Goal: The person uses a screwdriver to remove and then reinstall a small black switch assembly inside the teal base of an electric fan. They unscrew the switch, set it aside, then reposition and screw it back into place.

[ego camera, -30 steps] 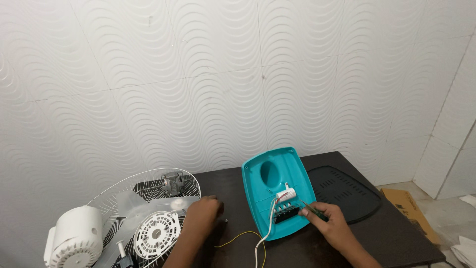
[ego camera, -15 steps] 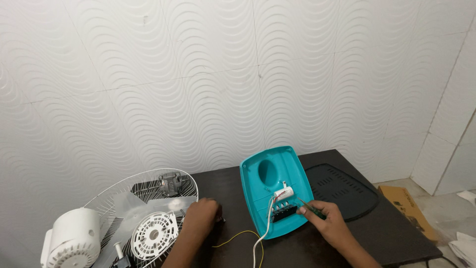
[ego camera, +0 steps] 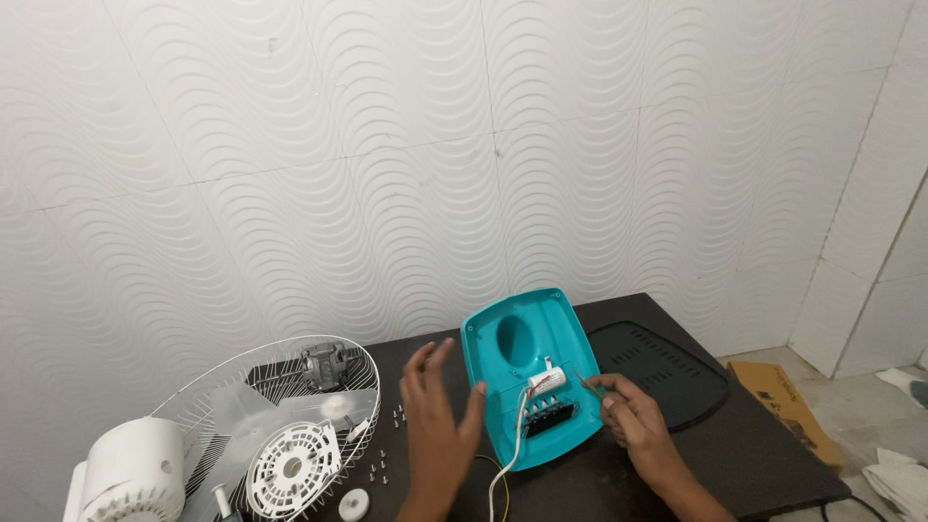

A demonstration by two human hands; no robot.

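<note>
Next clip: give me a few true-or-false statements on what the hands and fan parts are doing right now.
1. The right hand holds a thin green-handled tool beside the teal fan base. True.
2. The left hand grips the wire fan guard. False: it is open, by the teal base's left edge.
3. The teal base lies on the floor. False: it lies on the dark table.
4. Small screws lie on the table. True.

fan grille [ego camera: 280, 387] left, black panel [ego camera: 667, 372] right

Teal fan base [ego camera: 527, 362] bottom-up on dark table, slim screwdriver [ego camera: 592, 386] beside it.
</note>
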